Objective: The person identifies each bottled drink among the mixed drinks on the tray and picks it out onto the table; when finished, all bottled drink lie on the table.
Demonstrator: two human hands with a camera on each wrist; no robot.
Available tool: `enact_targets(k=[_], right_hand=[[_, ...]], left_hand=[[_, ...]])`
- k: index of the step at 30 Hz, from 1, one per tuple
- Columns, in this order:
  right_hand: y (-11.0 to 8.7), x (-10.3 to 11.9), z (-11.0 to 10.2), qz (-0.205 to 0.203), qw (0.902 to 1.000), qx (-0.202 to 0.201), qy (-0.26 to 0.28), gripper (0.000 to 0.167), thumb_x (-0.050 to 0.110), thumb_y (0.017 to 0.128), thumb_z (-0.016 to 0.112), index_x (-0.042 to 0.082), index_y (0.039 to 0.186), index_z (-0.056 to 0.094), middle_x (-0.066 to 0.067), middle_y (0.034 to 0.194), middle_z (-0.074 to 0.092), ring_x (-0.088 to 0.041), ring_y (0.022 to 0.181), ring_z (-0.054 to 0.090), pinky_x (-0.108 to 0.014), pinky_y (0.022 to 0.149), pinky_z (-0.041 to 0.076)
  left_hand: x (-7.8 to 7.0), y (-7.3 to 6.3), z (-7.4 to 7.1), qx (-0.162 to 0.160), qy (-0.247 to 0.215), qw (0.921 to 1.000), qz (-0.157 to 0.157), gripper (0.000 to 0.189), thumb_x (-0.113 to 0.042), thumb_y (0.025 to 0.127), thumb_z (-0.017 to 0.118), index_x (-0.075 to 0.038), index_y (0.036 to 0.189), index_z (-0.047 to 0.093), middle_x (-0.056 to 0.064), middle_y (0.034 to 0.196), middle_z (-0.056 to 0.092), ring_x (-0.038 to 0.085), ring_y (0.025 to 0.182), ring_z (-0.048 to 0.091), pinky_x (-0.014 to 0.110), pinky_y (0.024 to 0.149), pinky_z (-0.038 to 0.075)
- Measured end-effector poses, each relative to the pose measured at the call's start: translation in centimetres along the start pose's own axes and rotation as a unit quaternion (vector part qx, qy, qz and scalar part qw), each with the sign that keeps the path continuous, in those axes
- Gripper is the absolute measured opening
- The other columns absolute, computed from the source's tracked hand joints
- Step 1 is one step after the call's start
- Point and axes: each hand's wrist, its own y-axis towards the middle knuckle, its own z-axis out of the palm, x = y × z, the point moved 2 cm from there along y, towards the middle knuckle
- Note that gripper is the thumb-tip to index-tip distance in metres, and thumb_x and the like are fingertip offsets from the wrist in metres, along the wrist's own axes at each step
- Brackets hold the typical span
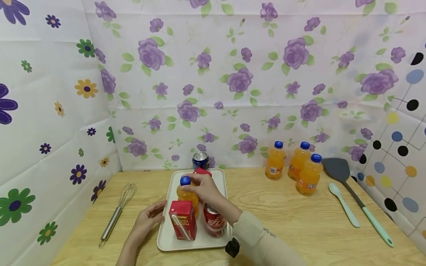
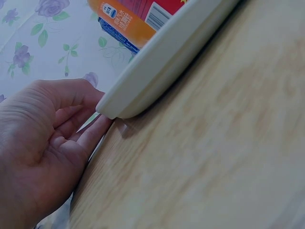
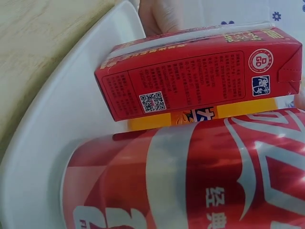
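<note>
My right hand grips a bottle of orange soda near its blue cap, thumb and fingers around the neck. The bottle stands upright on a white tray. In front of it is a red drink carton with a straw on its side, beside a red cola can. Another red carton is partly hidden behind my right hand, with a dark blue can at the tray's back. My left hand touches the tray's left edge; in the left wrist view its fingertips meet the rim.
A whisk lies left of the tray. Several orange soda bottles stand at the back right. Near them lie a grey-headed spatula and a pale green spoon. Patterned cloth walls enclose the wooden table.
</note>
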Motion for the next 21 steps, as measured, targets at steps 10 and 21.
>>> enact_targets(k=[10, 21], right_hand=[[-0.03, 0.34, 0.26, -0.027, 0.9996, -0.005, 0.006, 0.042, 0.020, 0.086, 0.073, 0.005, 0.125, 0.067, -0.015, 0.120, 0.070, -0.025, 0.105, 0.069, -0.031, 0.088, 0.059], [-0.20, 0.67, -0.29, -0.073, 0.9960, -0.039, 0.033, 0.036, 0.013, 0.089, 0.069, 0.002, 0.122, 0.066, -0.021, 0.115, 0.071, -0.029, 0.099, 0.070, -0.031, 0.085, 0.060]], left_hand=[[0.06, -0.13, -0.41, -0.013, -0.007, 0.9999, 0.000, 0.056, 0.006, 0.085, 0.061, 0.007, 0.140, 0.047, 0.023, 0.147, 0.047, 0.002, 0.117, 0.057, 0.010, 0.092, 0.049], [0.16, 0.17, -0.16, -0.005, -0.012, 0.9999, 0.009, 0.055, 0.008, 0.085, 0.059, 0.007, 0.139, 0.048, 0.022, 0.147, 0.048, 0.016, 0.127, 0.055, 0.013, 0.097, 0.049]])
